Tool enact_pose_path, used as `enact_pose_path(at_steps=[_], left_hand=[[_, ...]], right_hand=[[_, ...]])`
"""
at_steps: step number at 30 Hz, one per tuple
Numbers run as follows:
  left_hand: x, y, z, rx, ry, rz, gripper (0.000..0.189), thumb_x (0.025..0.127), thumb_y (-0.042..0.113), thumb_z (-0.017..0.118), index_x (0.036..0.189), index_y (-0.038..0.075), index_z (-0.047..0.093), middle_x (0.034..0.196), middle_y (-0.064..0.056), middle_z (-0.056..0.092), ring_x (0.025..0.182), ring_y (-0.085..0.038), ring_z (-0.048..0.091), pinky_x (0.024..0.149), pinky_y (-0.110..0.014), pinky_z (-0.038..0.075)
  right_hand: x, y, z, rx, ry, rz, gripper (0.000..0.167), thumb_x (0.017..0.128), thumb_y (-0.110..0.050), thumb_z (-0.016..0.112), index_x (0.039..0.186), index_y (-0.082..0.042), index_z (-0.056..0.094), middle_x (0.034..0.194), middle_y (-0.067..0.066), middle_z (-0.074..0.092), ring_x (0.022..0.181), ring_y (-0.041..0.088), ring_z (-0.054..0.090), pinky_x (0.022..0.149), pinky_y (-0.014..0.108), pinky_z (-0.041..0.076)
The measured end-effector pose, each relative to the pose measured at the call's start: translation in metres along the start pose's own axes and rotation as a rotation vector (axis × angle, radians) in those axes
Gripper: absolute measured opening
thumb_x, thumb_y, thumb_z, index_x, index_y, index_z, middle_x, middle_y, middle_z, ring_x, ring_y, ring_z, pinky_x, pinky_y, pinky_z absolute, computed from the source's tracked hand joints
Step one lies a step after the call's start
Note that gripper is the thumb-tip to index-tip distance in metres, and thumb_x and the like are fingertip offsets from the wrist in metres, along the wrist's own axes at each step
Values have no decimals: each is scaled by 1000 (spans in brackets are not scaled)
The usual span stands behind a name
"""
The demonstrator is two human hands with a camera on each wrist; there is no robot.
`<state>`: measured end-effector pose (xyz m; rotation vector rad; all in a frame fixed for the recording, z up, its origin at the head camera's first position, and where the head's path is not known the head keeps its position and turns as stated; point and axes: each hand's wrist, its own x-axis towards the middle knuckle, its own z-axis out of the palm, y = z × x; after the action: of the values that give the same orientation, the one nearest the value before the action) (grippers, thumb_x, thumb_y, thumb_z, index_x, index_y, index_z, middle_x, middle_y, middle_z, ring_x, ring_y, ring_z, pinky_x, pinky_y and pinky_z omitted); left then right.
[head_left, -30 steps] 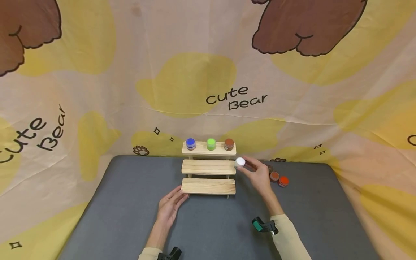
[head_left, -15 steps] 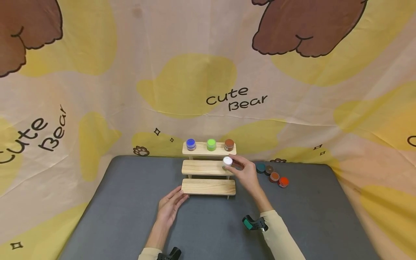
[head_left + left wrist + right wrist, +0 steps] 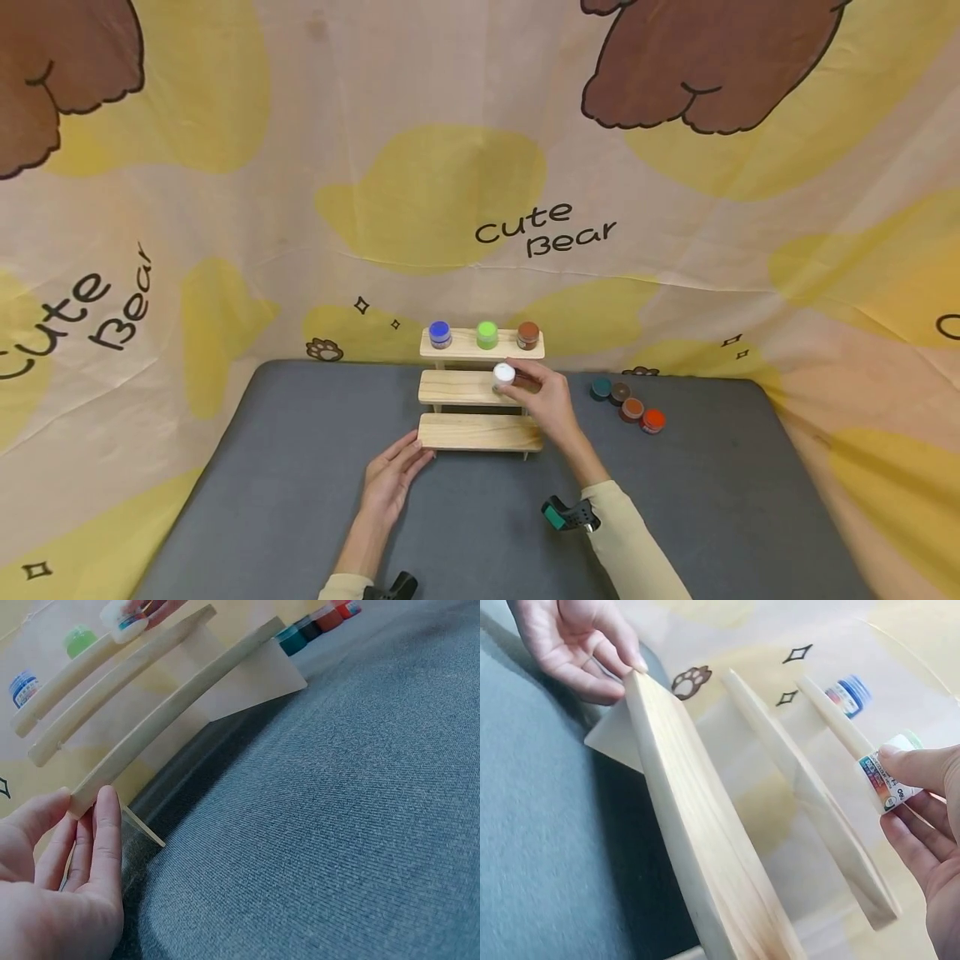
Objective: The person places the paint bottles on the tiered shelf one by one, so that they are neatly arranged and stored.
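In the head view a three-step wooden display stand (image 3: 478, 432) stands on the grey table. My left hand (image 3: 388, 482) pinches the left end of its lowest shelf, thumb and fingertips at the corner in the left wrist view. My right hand (image 3: 549, 407) holds a small white-lidded paint jar (image 3: 503, 374) between thumb and fingers, over the right half of the middle shelf. The jar's colourful label (image 3: 881, 780) shows in the right wrist view. Blue (image 3: 440, 335), green (image 3: 487, 335) and brown (image 3: 527, 335) paint jars sit in a row on the top shelf.
To the right of the stand, several more paint jars lie in a slanted line on the table: teal (image 3: 601, 388), dark brown (image 3: 620, 393), orange-brown (image 3: 632, 408) and red (image 3: 653, 420). A printed cloth backdrop (image 3: 420, 200) hangs close behind the stand.
My right hand has carried the white-lidded paint jar leftward, from beside the middle shelf's right end to over that shelf. The left hand keeps its hold on the stand.
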<state>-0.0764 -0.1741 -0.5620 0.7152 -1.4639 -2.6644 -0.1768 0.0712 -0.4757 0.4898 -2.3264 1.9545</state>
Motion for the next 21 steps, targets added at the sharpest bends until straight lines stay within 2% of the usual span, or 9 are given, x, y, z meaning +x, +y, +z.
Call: enact_pose_path(at_steps=[6, 13, 21], left_hand=[[-1, 1, -1, 2, 2, 5, 47, 92, -6, 62, 136, -15, 46, 116, -16, 61, 94, -19, 68, 97, -36, 57], [-1, 1, 0, 1, -2, 0, 47, 92, -6, 62, 135, -15, 46, 119, -18, 61, 95, -20, 68, 97, -36, 57], [0, 1, -1, 1, 4, -5, 47, 92, -6, 62, 135, -15, 46, 117, -17, 62, 95, -20, 68, 97, -36, 57]], right_hand=[[2, -6, 15, 34, -52, 23, 42, 81, 2, 77, 121, 6, 65, 121, 23, 63, 106, 36, 65, 91, 42, 60], [-2, -36, 23, 33, -106, 39, 41, 84, 6, 73, 123, 9, 62, 122, 26, 62, 108, 38, 65, 90, 34, 61], [-1, -42, 38, 37, -161, 41, 42, 85, 5, 73, 125, 8, 62, 124, 27, 61, 109, 39, 63, 90, 31, 60]])
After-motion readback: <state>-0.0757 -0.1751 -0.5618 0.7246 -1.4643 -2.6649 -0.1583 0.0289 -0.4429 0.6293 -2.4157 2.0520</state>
